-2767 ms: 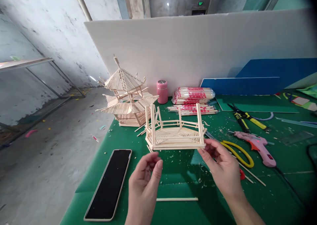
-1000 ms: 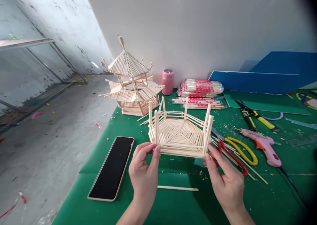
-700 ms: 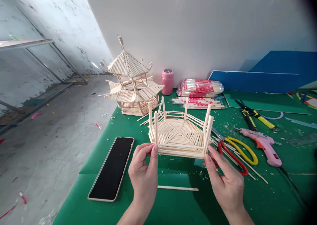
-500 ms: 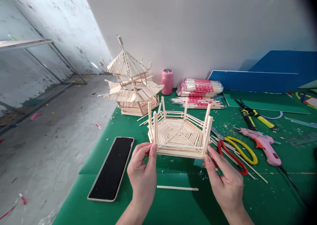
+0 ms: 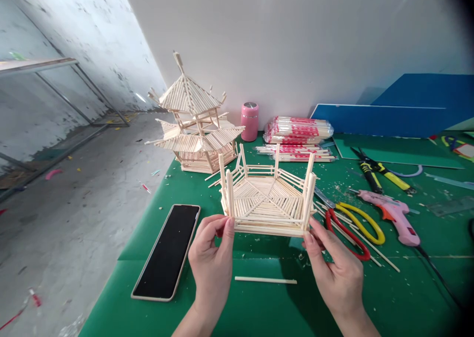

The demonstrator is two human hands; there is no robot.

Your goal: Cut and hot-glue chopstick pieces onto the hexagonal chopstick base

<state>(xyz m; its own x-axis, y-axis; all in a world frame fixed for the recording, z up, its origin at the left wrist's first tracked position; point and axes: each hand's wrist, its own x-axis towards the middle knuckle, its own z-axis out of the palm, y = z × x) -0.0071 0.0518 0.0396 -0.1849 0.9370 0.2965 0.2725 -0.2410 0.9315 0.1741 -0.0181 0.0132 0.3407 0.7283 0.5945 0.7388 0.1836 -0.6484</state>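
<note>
A six-sided wooden stick frame (image 5: 268, 198) with upright posts and low rails is held up over the green table (image 5: 259, 312). My left hand (image 5: 213, 258) pinches its near left corner between thumb and fingers. At the near right corner, my right hand (image 5: 333, 268) grips it the same way. One loose stick (image 5: 265, 280) lies below the frame, between my wrists. Behind to the left stands a pagoda model (image 5: 198, 119) of similar sticks with two roof tiers. Scissors (image 5: 355, 223) with red and yellow handles lie on thin sticks beside my right hand.
A phone (image 5: 166, 253) lies left of my left hand. Rightward are a pink glue gun (image 5: 396, 216) with a cord and yellow-black pliers (image 5: 381, 171). Bagged sticks (image 5: 298, 132) and a pink bottle (image 5: 250, 122) stand near the white board (image 5: 289, 45).
The near posts of the frame have tilted very slightly to the left, and my left hand has shifted slightly left. Both hands keep their hold.
</note>
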